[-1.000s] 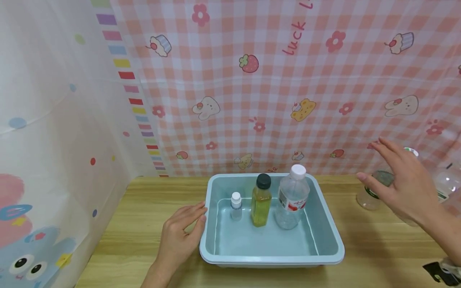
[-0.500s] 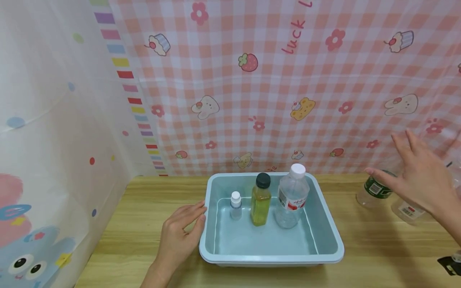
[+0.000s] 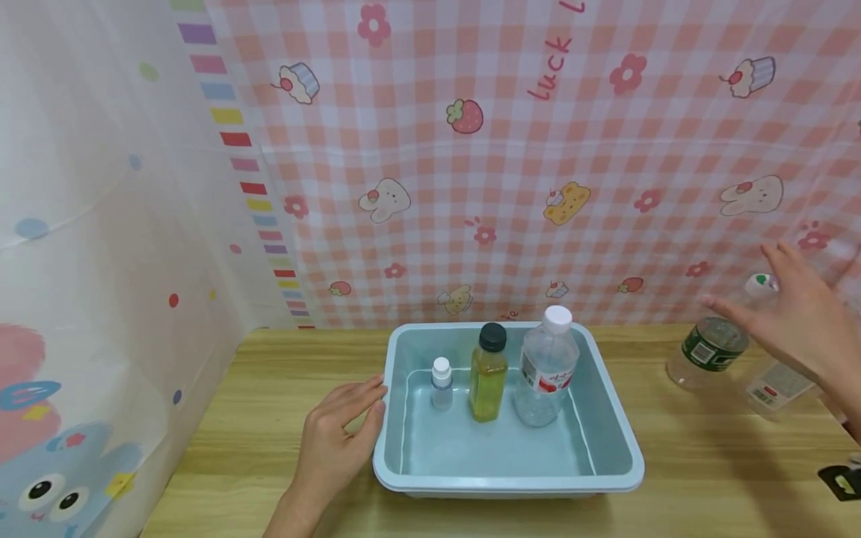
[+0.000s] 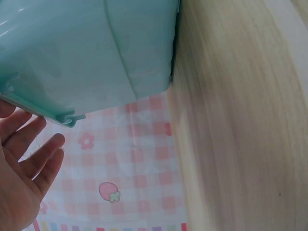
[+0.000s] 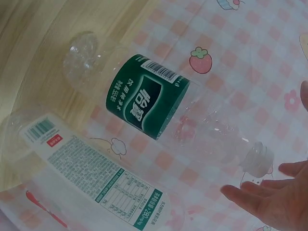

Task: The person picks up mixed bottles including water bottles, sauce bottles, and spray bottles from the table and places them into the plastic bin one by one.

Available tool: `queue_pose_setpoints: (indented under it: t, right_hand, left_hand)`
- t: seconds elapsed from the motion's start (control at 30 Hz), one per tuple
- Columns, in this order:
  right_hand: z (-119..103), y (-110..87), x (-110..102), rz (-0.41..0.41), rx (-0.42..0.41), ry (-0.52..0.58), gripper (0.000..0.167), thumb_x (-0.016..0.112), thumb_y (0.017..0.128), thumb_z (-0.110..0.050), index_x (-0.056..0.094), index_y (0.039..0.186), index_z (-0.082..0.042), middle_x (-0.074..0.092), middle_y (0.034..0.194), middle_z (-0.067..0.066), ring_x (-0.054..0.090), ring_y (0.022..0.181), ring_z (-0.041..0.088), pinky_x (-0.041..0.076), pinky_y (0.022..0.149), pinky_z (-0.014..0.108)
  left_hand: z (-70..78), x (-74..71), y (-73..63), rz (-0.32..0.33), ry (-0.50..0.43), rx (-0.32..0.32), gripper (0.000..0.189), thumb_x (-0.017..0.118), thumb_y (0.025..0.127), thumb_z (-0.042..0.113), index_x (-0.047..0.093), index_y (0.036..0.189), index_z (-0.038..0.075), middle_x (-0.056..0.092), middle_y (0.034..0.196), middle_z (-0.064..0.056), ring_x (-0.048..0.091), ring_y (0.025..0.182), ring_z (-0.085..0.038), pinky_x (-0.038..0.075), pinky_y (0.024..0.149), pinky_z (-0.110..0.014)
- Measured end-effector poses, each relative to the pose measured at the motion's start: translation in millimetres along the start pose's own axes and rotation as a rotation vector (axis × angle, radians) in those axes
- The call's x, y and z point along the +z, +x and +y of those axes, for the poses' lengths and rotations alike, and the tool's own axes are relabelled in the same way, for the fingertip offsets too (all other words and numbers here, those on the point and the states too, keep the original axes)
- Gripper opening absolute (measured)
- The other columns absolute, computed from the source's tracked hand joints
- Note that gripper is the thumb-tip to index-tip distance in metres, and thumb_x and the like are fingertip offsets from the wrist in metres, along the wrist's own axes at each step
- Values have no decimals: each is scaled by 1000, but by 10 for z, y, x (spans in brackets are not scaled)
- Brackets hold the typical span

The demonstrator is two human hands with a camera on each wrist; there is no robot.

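Observation:
A light-blue plastic basin (image 3: pixel 511 484) stands on the wooden table, and my left hand (image 3: pixel 339 433) rests at its left rim with relaxed fingers. Inside stand a small clear bottle with a white cap (image 3: pixel 441 385), a yellow-green bottle with a black cap (image 3: pixel 489 377) and a larger clear bottle with a white cap (image 3: pixel 546 373). My right hand (image 3: pixel 800 329), fingers spread, is over the bottles at the right. Its fingertips are close to the cap of an upright green-labelled water bottle (image 5: pixel 144 96) in the right wrist view. Beside that is a clear bottle with a white printed label (image 5: pixel 91 168).
A pink checked cloth (image 3: pixel 511 187) hangs behind the table, with a white patterned curtain (image 3: pixel 121 224) on the left. Wooden tabletop (image 3: pixel 255 418) lies left of the basin. A small black item (image 3: pixel 842 482) shows at the right edge, below my right wrist.
My right hand has moved to the right across the bottles, uncovering more of the green-labelled one. The left hand and the basin have stayed in place.

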State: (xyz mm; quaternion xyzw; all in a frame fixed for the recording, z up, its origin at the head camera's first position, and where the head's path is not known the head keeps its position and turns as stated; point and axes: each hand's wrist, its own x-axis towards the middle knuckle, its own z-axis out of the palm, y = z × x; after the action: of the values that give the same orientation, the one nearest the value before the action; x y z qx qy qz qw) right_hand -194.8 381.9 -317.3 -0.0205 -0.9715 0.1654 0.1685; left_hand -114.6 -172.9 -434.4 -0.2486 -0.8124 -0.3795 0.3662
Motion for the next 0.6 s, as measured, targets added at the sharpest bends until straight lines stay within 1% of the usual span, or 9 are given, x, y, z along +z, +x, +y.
queue_pose_setpoints:
  t: [0.07, 0.2, 0.33, 0.43, 0.6]
  right_hand:
    - [14, -8, -9, -12, 47, 31, 110, 71, 95, -55, 11, 164, 6, 17, 163, 41, 26, 138, 69, 26, 105, 84]
    - [34, -33, -11, -12, 101, 48, 106, 68, 98, -55, 13, 162, 8, 25, 157, 45, 32, 131, 70, 32, 99, 84]
    - [66, -52, 6, -21, 138, 54, 100, 63, 101, -53, 16, 159, 13, 29, 154, 45, 39, 125, 68, 39, 95, 80]
    - [79, -64, 24, -26, 162, 69, 97, 61, 102, -52, 17, 158, 14, 32, 152, 46, 42, 122, 67, 44, 92, 78]
    - [88, -87, 38, -46, 198, 105, 94, 59, 103, -52, 20, 157, 15, 36, 146, 48, 44, 122, 67, 46, 87, 76]
  left_hand:
    - [-2, 8, 3, 10, 7, 18, 25, 80, 79, -5, 82, 104, -1, 78, 114, -10, 76, 97, -29, 63, 84, -38]
    - [3, 1, -6, -11, 3, -20, 24, 79, 82, -3, 82, 105, -1, 78, 115, -10, 75, 99, -28, 61, 89, -31]
    - [10, -5, -16, -35, -7, -65, 21, 78, 85, 0, 82, 106, 0, 78, 116, -10, 75, 102, -29, 55, 96, -22]
    - [14, -4, -14, -32, -4, -62, 21, 78, 84, 0, 82, 105, 0, 78, 115, -11, 75, 101, -30, 55, 97, -21]
    - [14, -7, -15, -29, 17, -54, 21, 77, 85, 2, 82, 105, -1, 78, 114, -11, 75, 101, -28, 56, 96, -23]
